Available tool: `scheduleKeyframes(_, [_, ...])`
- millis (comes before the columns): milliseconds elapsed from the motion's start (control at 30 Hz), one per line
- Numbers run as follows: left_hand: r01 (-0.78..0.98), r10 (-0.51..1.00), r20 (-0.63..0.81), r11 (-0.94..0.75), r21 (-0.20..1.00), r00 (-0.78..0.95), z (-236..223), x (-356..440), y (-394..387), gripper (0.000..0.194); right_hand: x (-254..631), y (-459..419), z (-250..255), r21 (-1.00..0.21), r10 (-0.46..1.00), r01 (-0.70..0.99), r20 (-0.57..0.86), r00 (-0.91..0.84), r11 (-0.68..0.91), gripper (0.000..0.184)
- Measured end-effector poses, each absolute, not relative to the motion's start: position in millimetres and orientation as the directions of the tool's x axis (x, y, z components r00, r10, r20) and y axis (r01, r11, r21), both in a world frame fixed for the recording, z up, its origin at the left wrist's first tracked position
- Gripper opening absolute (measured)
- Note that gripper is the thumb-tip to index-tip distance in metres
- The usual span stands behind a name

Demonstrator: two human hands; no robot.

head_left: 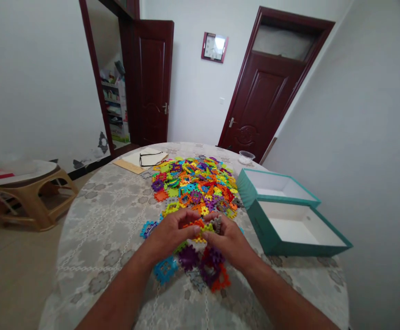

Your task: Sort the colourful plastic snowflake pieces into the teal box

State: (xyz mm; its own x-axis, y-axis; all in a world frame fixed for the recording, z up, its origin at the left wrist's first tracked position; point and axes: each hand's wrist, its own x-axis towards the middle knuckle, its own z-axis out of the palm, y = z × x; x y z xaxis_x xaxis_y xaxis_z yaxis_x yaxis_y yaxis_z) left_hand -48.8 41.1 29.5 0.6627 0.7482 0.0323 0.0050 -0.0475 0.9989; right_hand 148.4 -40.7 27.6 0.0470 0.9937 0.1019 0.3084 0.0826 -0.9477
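Both my hands meet over the near side of a big heap of colourful interlocking plastic pieces. Between the fingertips is a small yellow-green interlocking piece, with orange and yellow ones close around it. My left hand pinches it from the left, thumb on top. My right hand grips its right side, and a grey piece shows by those fingers. Whether these pieces are joined I cannot tell. Below the hands lie a blue piece, a dark purple piece and an orange piece.
Two teal boxes with white insides, a near one and a far one, stand right of the heap. Black-framed glasses rest on papers at the back left. A clear bowl sits near the round table's far edge.
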Motion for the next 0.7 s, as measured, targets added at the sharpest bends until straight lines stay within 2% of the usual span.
scheduleKeyframes(100, [0.035, 0.733, 0.031, -0.075, 0.997, 0.680, 33, -51, 40, 0.034, 163, -36, 42, -0.976, 0.994, 0.207, -0.084, -0.067, -0.069, 0.030])
scheduleKeyframes(233, [0.112, 0.786, 0.052, -0.153, 0.982, 0.616, 42, -61, 43, 0.032, 199, -16, 72, -0.983, 0.980, 0.138, -0.139, -0.143, -0.119, 0.038])
scheduleKeyframes(367, [0.318, 0.893, 0.100, -0.259, 0.912, 0.439, 54, -82, 52, 0.037, 255, 38, 114, -0.976, 0.994, 0.190, -0.097, 0.040, -0.103, 0.043])
scheduleKeyframes(433, [0.449, 0.929, 0.111, -0.273, 0.851, 0.354, 55, -95, 58, 0.042, 287, 75, 132, -0.944, 0.985, 0.322, -0.020, 0.170, -0.074, 0.038])
scheduleKeyframes(500, [0.585, 0.947, 0.095, -0.267, 0.766, 0.307, 52, -110, 64, 0.047, 316, 112, 145, -0.874, 0.942, 0.470, 0.045, 0.333, -0.124, 0.032])
scheduleKeyframes(600, [0.742, 0.961, 0.074, -0.254, 0.621, 0.268, 41, -131, 73, 0.059, 349, 159, 153, -0.837, 0.892, 0.522, 0.099, 0.442, -0.165, 0.026])
scheduleKeyframes(700, [0.833, 0.970, -0.007, -0.205, 0.514, 0.244, 32, -146, 77, 0.072, 369, 187, 152, -0.817, 0.853, 0.561, 0.193, 0.484, -0.133, 0.026])
